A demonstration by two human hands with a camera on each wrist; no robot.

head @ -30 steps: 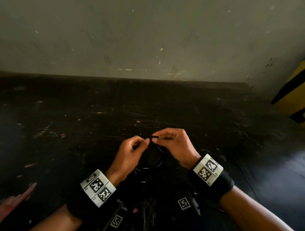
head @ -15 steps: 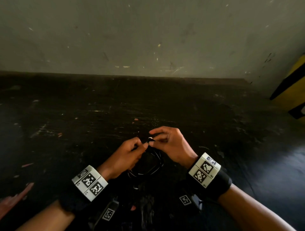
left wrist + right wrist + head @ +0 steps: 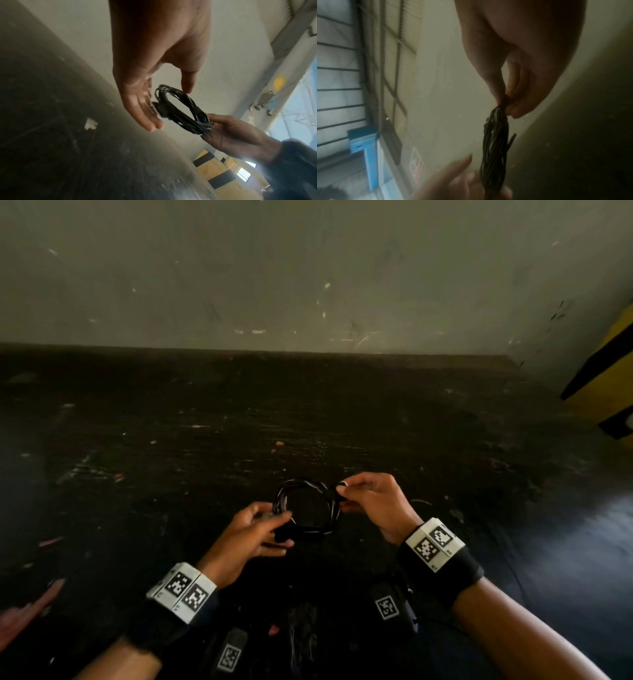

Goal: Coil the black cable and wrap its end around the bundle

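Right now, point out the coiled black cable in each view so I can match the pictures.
Head: coiled black cable just below centre, a ring between the two hands.
Left wrist: centre, running down-right from the open left hand.
Right wrist: lower centre, edge-on, hanging from the fingers.
Shared landmark: the right hand pinching the coil's rim, seen in all three.

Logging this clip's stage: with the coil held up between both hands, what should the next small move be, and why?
Probably lay the black cable down on the dark table. It already forms a ring with wrap bands around the bundle, pinched by the right hand alone; the left hand lies open beside it. One short end juts out, so a tuck may come first.
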